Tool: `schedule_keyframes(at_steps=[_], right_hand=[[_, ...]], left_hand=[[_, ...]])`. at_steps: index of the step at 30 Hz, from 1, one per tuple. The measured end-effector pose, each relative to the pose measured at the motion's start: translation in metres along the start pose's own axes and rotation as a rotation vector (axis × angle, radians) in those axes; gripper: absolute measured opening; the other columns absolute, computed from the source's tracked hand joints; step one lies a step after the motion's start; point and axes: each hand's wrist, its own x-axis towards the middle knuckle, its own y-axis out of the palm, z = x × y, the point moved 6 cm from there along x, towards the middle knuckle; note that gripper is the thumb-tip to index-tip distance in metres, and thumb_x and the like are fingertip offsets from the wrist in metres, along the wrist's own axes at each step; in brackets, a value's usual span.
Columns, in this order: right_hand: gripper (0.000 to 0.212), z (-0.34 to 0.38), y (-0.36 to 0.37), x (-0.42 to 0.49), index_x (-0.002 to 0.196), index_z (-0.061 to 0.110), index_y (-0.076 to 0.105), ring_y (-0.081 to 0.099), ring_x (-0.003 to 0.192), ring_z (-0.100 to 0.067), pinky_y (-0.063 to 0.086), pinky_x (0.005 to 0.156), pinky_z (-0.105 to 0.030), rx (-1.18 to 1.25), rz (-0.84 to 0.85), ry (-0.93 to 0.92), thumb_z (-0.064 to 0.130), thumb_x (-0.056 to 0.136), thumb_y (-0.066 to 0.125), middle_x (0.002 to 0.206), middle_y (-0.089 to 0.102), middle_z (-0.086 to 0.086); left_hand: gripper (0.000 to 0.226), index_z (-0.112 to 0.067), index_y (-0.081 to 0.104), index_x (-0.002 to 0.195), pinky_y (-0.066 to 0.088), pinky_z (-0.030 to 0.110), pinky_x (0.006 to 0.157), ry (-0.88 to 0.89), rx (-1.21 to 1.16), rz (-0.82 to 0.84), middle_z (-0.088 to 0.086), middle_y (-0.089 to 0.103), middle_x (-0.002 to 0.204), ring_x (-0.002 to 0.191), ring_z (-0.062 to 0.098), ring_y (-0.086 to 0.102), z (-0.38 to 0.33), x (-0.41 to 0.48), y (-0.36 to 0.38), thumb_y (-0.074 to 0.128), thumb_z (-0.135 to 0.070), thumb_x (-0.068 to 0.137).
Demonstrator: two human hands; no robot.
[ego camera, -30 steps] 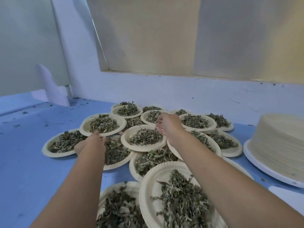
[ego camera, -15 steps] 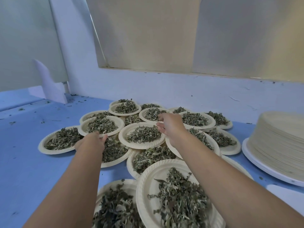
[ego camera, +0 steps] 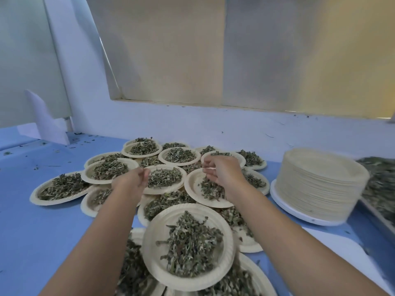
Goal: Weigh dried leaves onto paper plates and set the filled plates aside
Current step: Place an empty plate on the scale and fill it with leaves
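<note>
**Head view.** Since the earlier frame both hands are shifting. The left hand (ego camera: pixel 132 181) is coming off the left plates toward the near-left rim of the central plate (ego camera: pixel 168 191). The right hand (ego camera: pixel 223 174) is moving from that plate's far rim to above the right plate (ego camera: pixel 193 185), which is now lying more exposed.

**Progress.** Well over a dozen filled plates (ego camera: pixel 35 197) are lying overlapped in a cluster on the blue counter (ego camera: pixel 42 242), each carrying dried leaves (ego camera: pixel 190 246). By judgement, much setting-aside is done.

**Remaining.** A tall stack of empty plates (ego camera: pixel 320 184) is standing on a white round base (ego camera: pixel 299 215) to the right. A tray (ego camera: pixel 374 212) of loose leaves is showing at the right edge, so many weighings are likely outstanding.

**Pose.** Both forearms are reaching forward over the near plates.
- **Left grip:** the fingers are curling loosely beside the central plate's rim; whether they are touching it cannot be told.
- **Right grip:** the fingers (ego camera: pixel 208 170) are curling over the right plate's leaves; whether they are pinching any cannot be told.
</note>
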Motion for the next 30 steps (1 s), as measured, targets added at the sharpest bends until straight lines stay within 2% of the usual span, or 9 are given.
schedule_keyframes(at_steps=[2, 4, 6, 9, 13, 15, 20, 26, 30], right_hand=[[0.02, 0.006, -0.022, -0.009, 0.088, 0.017, 0.064, 0.064, 0.075, -0.015, 0.056, 0.077, -0.03, -0.081, -0.015, -0.078, 0.008, 0.095, 0.048, 0.088, 0.067, 0.001], [0.02, 0.013, -0.047, -0.016, 0.087, 0.022, 0.062, 0.063, 0.076, -0.016, 0.056, 0.079, -0.039, -0.214, -0.038, -0.169, 0.013, 0.096, 0.046, 0.088, 0.068, 0.001], [0.019, 0.022, -0.075, -0.025, 0.087, 0.022, 0.061, 0.063, 0.075, -0.017, 0.055, 0.081, -0.043, -0.283, -0.08, -0.227, 0.011, 0.095, 0.047, 0.09, 0.069, -0.003], [0.014, 0.037, -0.121, -0.035, 0.09, 0.015, 0.065, 0.064, 0.072, -0.014, 0.055, 0.081, -0.039, -0.319, -0.172, -0.304, 0.009, 0.093, 0.053, 0.093, 0.069, -0.007], [0.019, 0.062, -0.18, -0.051, 0.107, 0.014, 0.069, 0.061, 0.092, -0.011, 0.045, 0.079, -0.022, -0.722, -0.356, -0.502, 0.016, 0.096, 0.053, 0.103, 0.069, 0.001], [0.025, 0.066, -0.199, -0.055, 0.113, 0.013, 0.068, 0.061, 0.1, -0.015, 0.046, 0.08, -0.025, -0.959, -0.406, -0.521, 0.014, 0.097, 0.05, 0.111, 0.069, 0.0], [0.029, 0.053, -0.218, -0.048, 0.111, 0.009, 0.067, 0.059, 0.105, -0.03, 0.047, 0.087, -0.04, -1.35, -0.337, -0.403, 0.017, 0.098, 0.042, 0.113, 0.068, -0.01], [0.028, 0.048, -0.208, -0.047, 0.11, 0.012, 0.065, 0.058, 0.104, -0.029, 0.046, 0.085, -0.038, -1.496, -0.232, -0.466, 0.015, 0.099, 0.04, 0.11, 0.066, -0.01], [0.022, 0.048, -0.206, -0.044, 0.104, 0.01, 0.063, 0.058, 0.098, -0.029, 0.043, 0.077, -0.035, -1.529, -0.243, -0.505, 0.008, 0.096, 0.042, 0.102, 0.065, -0.009]], left_hand=[[0.01, 0.005, 0.059, 0.098, 0.053, 0.015, 0.052, -0.091, -0.007, 0.067, 0.013, 0.066, 0.097, 0.065, 0.01, 0.057, 0.016, -0.019, 0.025, 0.055, -0.001, 0.092], [0.006, 0.002, 0.058, 0.085, 0.054, 0.017, 0.053, -0.117, 0.044, 0.154, 0.012, 0.064, 0.084, 0.067, 0.012, 0.059, 0.031, -0.042, 0.051, 0.057, 0.0, 0.091], [0.006, 0.0, 0.06, 0.086, 0.053, 0.016, 0.053, -0.138, 0.131, 0.231, 0.009, 0.064, 0.083, 0.069, 0.012, 0.059, 0.048, -0.061, 0.08, 0.057, -0.002, 0.091], [0.013, -0.005, 0.061, 0.085, 0.047, 0.012, 0.047, -0.15, 0.174, 0.353, 0.004, 0.064, 0.079, 0.065, 0.009, 0.058, 0.069, -0.096, 0.126, 0.052, -0.003, 0.094], [0.02, -0.011, 0.061, 0.082, 0.042, 0.011, 0.044, -0.172, 0.205, 0.472, -0.002, 0.063, 0.07, 0.051, 0.004, 0.057, 0.091, -0.137, 0.177, 0.047, -0.004, 0.095], [0.017, -0.01, 0.062, 0.084, 0.042, 0.01, 0.044, -0.169, 0.218, 0.508, -0.002, 0.064, 0.074, 0.054, 0.005, 0.056, 0.098, -0.155, 0.195, 0.049, -0.005, 0.094], [0.014, -0.008, 0.063, 0.085, 0.044, 0.01, 0.045, -0.18, 0.225, 0.578, 0.0, 0.065, 0.076, 0.044, 0.003, 0.057, 0.106, -0.181, 0.221, 0.052, -0.006, 0.094], [0.018, -0.01, 0.063, 0.081, 0.042, 0.014, 0.054, -0.183, 0.231, 0.602, -0.004, 0.067, 0.063, 0.042, 0.003, 0.058, 0.112, -0.184, 0.226, 0.05, -0.004, 0.093], [0.018, -0.012, 0.063, 0.084, 0.042, 0.013, 0.054, -0.184, 0.256, 0.602, -0.003, 0.067, 0.076, 0.045, 0.001, 0.059, 0.118, -0.181, 0.222, 0.049, -0.005, 0.093]])
